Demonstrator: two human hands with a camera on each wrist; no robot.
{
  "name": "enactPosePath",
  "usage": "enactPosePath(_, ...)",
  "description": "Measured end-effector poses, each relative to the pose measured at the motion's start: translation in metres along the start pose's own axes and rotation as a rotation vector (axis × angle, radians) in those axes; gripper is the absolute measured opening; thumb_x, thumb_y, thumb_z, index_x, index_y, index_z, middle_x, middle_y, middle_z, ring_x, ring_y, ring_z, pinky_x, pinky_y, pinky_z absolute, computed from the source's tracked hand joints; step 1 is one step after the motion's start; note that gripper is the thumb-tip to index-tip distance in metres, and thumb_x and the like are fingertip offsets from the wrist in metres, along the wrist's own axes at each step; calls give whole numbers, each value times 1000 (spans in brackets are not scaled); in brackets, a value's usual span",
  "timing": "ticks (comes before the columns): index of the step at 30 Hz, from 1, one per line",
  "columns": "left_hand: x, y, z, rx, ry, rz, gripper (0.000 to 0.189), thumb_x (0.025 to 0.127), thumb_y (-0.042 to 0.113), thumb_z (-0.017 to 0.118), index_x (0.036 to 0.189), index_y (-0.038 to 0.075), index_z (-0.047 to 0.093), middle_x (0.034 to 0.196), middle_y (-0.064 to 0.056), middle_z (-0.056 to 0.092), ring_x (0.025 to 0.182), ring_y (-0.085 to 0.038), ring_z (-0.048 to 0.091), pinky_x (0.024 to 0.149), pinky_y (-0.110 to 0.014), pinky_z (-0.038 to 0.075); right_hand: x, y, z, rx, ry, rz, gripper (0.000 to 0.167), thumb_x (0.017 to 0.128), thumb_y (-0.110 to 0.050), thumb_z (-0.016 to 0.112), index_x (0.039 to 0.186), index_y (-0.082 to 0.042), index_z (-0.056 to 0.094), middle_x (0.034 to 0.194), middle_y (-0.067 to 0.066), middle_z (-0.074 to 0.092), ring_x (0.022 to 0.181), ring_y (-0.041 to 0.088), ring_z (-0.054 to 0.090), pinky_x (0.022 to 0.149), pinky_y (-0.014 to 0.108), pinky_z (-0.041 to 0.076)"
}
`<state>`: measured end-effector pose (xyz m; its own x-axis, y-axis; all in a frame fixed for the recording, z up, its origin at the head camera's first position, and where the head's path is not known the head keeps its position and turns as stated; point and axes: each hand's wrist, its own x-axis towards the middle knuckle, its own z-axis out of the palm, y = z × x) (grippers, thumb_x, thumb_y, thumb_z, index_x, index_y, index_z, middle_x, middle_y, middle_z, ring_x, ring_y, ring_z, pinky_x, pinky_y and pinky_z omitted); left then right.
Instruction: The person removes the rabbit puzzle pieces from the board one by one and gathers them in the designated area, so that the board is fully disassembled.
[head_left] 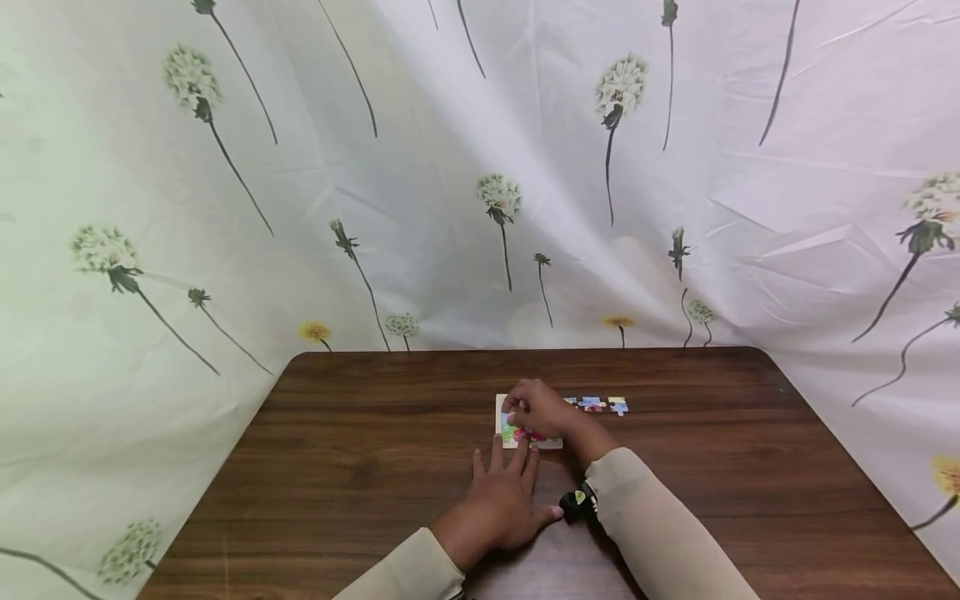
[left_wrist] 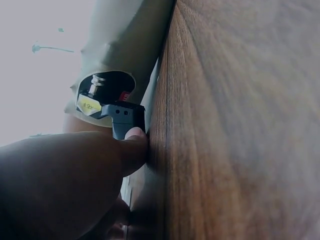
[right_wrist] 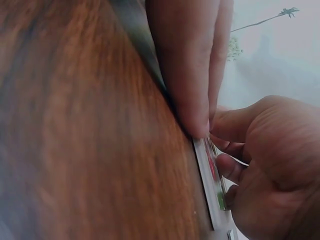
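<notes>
A small jigsaw puzzle in a pale frame (head_left: 557, 444) lies on the brown table, its picture green, blue and pink-red. My left hand (head_left: 501, 504) is spread palm down, fingertips at the frame's near edge; in the right wrist view its straight fingers (right_wrist: 187, 75) come down at the end of the frame. Over the puzzle, my right hand (head_left: 538, 406) bends its fingers down, thumb and fingertips close together at the left part of the picture. In the right wrist view those fingertips meet the puzzle's surface (right_wrist: 221, 200). I cannot tell whether they pinch a piece.
Loose jigsaw pieces (head_left: 592, 404) lie in a row right of the frame, partly behind my right hand. A black wrist camera (head_left: 577, 503) sits at my right cuff, close to the left thumb. A curtain with dandelions (head_left: 498, 196) hangs behind the wooden table (head_left: 360, 475).
</notes>
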<state>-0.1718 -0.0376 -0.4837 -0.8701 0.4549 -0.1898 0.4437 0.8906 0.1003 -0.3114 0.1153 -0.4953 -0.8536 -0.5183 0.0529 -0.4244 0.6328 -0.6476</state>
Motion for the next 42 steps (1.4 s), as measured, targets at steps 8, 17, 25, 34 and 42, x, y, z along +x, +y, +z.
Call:
enactPosePath(8,1,-2,-1,-4,-9,0,98,100,83,50,171,17,39,182,-7,27,168,-49,21,126,-76,27,-1,-4,2,54,-16,34,7,102,-5,75,105,-11,75,104,6,68,92,17,59,81,32,52)
enactPosePath(17,1,-2,-2,6,-8,-2,99,99,83,51,172,17,38,182,-7,30,168,-48,22,126,-75,28,-3,-3,3,50,-10,19,21,104,-5,74,122,-11,78,109,4,72,92,13,59,84,33,53)
enactPosePath(25,1,-3,-3,8,-17,-2,98,100,84,49,172,17,38,182,-7,29,168,-48,22,126,-76,28,-1,7,5,92,-2,-37,14,104,-6,73,118,-10,73,106,5,70,90,12,59,84,32,53)
enactPosePath(34,2,-3,-1,-5,-13,9,98,100,83,48,172,17,38,183,-7,26,168,-50,21,126,-76,28,-3,15,-2,169,-9,-39,8,105,-9,73,105,-15,69,102,-1,69,95,16,61,91,39,51)
enactPosePath(42,1,-3,-3,-1,-34,9,97,100,82,49,172,18,38,183,-6,27,168,-49,20,127,-76,28,-11,12,-16,226,-15,-108,4,107,-10,71,107,-6,72,106,5,73,99,13,65,92,35,54)
